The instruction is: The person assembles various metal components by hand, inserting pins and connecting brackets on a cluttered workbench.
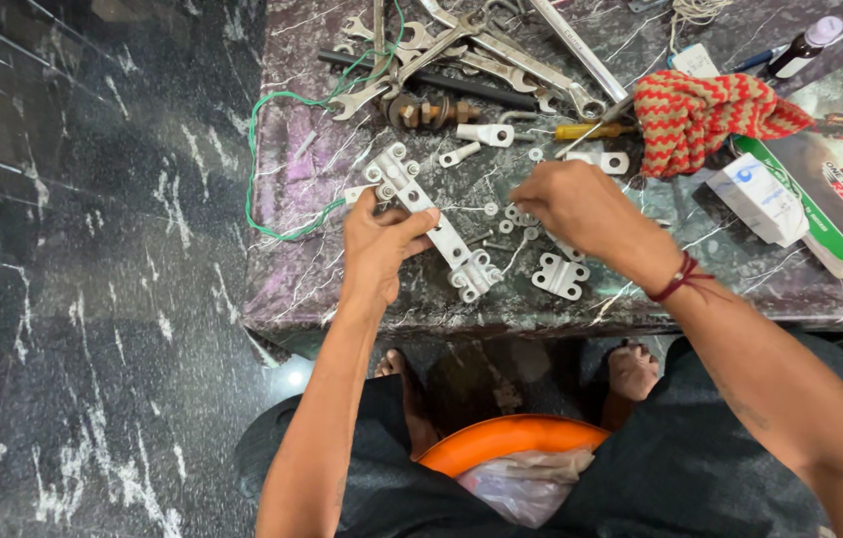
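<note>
Gripping bracket bar – left hand, lying diagonal

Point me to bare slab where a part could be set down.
Free: the slab's near-left corner, between the green wire and left hand; also the front edge right of the small bracket. Crowded: the wrenches at the back, washers under the right hand.

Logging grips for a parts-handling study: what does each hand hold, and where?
The left hand grips the long silver metal bracket near its middle. The right hand reaches the small silver washers; any hold cannot be told.
</note>
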